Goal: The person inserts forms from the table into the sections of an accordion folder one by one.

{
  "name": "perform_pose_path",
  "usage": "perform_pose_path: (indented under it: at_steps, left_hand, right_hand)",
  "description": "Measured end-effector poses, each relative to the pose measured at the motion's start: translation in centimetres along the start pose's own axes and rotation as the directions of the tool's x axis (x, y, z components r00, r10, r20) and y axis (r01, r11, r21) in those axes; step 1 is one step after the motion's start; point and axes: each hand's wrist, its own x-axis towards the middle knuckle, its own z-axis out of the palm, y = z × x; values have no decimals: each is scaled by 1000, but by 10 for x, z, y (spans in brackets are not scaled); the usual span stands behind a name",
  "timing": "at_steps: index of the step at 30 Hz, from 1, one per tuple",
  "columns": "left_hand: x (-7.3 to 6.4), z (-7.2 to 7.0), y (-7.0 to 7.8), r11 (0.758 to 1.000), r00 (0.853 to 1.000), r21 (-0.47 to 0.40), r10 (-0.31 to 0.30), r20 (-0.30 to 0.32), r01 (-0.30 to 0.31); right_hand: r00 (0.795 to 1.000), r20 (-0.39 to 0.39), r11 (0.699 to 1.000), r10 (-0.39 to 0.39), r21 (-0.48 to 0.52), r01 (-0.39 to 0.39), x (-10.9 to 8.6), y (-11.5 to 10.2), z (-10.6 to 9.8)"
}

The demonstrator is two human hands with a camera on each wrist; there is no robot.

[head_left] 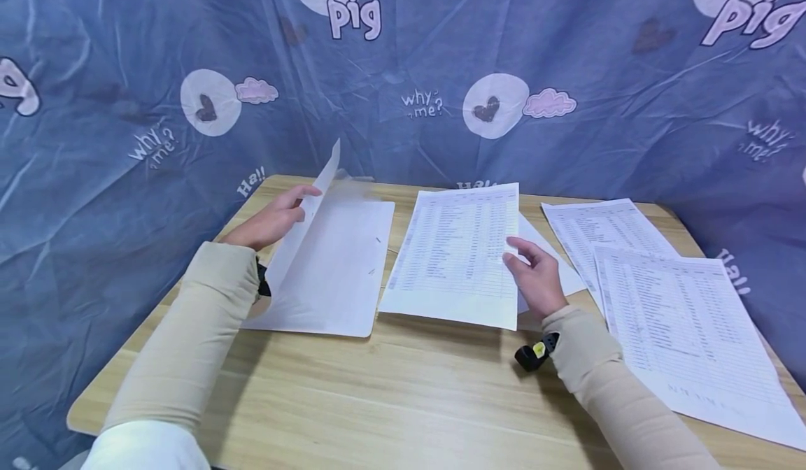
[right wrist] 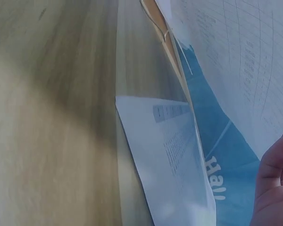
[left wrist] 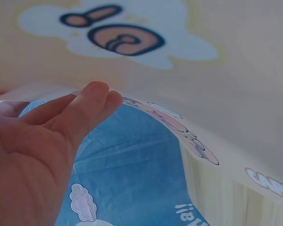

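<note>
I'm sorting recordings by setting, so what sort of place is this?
Probably a makeshift indoor desk space for paperwork: there's a wood-grain table, printed sheets on its right side, and blue patterned cloth hanging around it.

Your left fingers (head_left: 305, 191) hold up the cartoon-printed cover (left wrist: 236, 89) of an open, white-lined folder (head_left: 336, 274) lying on the table (head_left: 390, 400). Beside it, your right fingers (head_left: 530, 249) pinch a printed, gridded sheet (head_left: 453, 246) by its right edge, apparently tilted just above the table.
</note>
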Motion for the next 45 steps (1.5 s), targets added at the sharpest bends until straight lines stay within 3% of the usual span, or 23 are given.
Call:
perform_pose_path:
  at_steps: [11,29,45]
  left_hand:
    - [0,0,0,1000,1000,0,21,-5,-21]
    - [1,-1,0,999,999,-8,45,-10,-45]
    - [-1,-1,1,999,999,-3,42,-6,-42]
  right_hand:
    - [999,40,999,-8,52,6,4,1,14]
    - [997,79,999,23,26,-25,3,-1,30]
    - [997,70,1000,27,9,-28,8,-1,31]
